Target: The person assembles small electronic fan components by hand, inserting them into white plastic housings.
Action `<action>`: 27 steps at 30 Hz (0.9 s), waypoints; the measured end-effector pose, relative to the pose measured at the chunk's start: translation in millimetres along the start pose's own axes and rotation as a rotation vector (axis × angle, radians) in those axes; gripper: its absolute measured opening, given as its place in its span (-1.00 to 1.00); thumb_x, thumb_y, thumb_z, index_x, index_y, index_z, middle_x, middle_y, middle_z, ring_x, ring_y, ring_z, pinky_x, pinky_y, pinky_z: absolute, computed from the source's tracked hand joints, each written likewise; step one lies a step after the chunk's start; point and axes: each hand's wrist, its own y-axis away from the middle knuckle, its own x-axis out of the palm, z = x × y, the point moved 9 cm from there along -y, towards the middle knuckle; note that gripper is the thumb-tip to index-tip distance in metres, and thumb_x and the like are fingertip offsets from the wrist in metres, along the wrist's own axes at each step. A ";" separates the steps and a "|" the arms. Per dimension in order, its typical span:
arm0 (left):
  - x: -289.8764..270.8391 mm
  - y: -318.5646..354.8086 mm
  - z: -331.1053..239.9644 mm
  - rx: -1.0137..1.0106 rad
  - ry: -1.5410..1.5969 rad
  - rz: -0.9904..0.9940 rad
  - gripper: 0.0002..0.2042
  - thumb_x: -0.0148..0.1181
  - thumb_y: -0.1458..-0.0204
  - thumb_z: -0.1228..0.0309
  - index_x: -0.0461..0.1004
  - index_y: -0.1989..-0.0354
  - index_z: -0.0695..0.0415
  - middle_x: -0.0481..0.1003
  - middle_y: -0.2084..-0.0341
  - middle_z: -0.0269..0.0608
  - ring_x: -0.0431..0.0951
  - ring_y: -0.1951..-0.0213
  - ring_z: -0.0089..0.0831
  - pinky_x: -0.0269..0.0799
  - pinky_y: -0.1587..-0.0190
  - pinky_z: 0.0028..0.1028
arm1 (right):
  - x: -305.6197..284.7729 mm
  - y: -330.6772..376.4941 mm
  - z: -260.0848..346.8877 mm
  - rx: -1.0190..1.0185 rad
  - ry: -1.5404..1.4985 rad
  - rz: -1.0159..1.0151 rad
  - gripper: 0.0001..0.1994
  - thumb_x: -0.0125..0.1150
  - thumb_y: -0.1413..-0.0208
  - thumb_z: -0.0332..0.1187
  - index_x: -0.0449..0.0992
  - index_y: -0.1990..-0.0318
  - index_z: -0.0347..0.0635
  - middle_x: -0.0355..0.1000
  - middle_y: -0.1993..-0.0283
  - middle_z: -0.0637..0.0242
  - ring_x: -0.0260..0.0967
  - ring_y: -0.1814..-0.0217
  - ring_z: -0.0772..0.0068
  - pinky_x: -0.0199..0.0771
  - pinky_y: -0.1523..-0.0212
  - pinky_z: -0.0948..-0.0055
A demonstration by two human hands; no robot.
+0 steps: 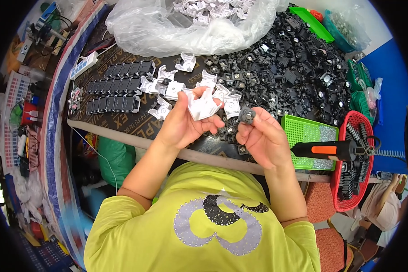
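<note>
In my left hand (186,120) I hold a white moulded plastic part (204,105), its hollow shape resting between thumb and fingers. My right hand (268,138) pinches a small dark plastic piece (246,115) with a light round spot on it. The two pieces are apart, the dark one just right of the white one. Beyond my left hand lie several loose white parts (160,109) like the held one. A large heap of black parts (299,68) spreads beyond my right hand.
Rows of black parts (113,86) stand at left. A clear bag (136,27) of white parts lies at the back. Nearer right are a green tray (299,127) of small metal pieces, a black-and-orange screwdriver (324,149) on a coiled cord, and a red basket (337,199).
</note>
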 end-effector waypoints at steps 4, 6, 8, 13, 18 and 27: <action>-17.7 0.8 19.8 -0.156 0.309 -0.238 -0.30 -0.27 -0.41 -0.28 0.41 -0.14 0.21 0.60 0.00 0.19 0.76 0.19 -0.06 0.78 0.21 -0.29 | -5.4 -2.9 -0.4 0.015 -0.020 -0.038 -0.85 0.20 -0.40 -0.37 0.48 -0.03 -0.18 0.57 0.16 0.32 0.51 0.21 0.43 0.51 0.16 0.31; -16.8 1.5 23.6 -0.169 0.380 -0.238 -0.29 -0.26 -0.40 -0.28 0.43 -0.11 0.22 0.60 0.01 0.20 0.75 0.16 -0.04 0.78 0.19 -0.29 | -11.6 -4.4 -5.2 0.033 -0.048 -0.071 -0.85 0.19 -0.41 -0.38 0.49 -0.03 -0.17 0.58 0.14 0.33 0.52 0.20 0.45 0.53 0.14 0.30; -13.9 1.0 26.2 -0.184 0.388 -0.233 -0.29 -0.27 -0.41 -0.28 0.41 -0.15 0.23 0.60 -0.03 0.14 0.74 0.11 -0.05 0.75 0.12 -0.25 | -15.1 -4.0 -8.3 0.040 -0.054 -0.085 -0.85 0.19 -0.41 -0.38 0.49 -0.03 -0.17 0.58 0.13 0.33 0.53 0.20 0.45 0.54 0.14 0.30; 6.0 3.5 8.9 -0.005 -0.292 -0.090 -0.34 0.20 -0.32 0.11 0.20 -0.50 0.14 0.47 -0.26 -0.10 0.64 -0.09 -0.22 0.57 -0.12 -0.34 | -12.3 -1.5 -8.3 0.035 -0.028 -0.140 -0.86 0.20 -0.41 -0.37 0.50 -0.02 -0.18 0.58 0.15 0.33 0.51 0.23 0.47 0.53 0.17 0.31; 25.0 12.6 -6.3 0.160 -0.691 0.021 -0.18 0.56 0.08 0.68 0.33 -0.43 0.14 0.34 -0.38 -0.19 0.45 -0.30 -0.39 0.43 -0.29 -0.37 | -1.0 -0.1 -19.0 0.124 0.043 -0.116 -0.86 0.25 -0.39 -0.37 0.51 0.01 -0.18 0.52 0.26 0.38 0.43 0.39 0.52 0.39 0.42 0.44; 25.4 14.4 -2.6 0.180 -0.845 0.020 -0.16 0.62 0.15 0.64 0.37 -0.40 0.20 0.39 -0.37 -0.10 0.40 -0.37 -0.34 0.36 -0.37 -0.29 | 3.9 0.0 -34.6 0.191 0.069 -0.093 -0.88 0.25 -0.38 -0.38 0.53 0.04 -0.19 0.47 0.33 0.40 0.41 0.44 0.52 0.36 0.46 0.47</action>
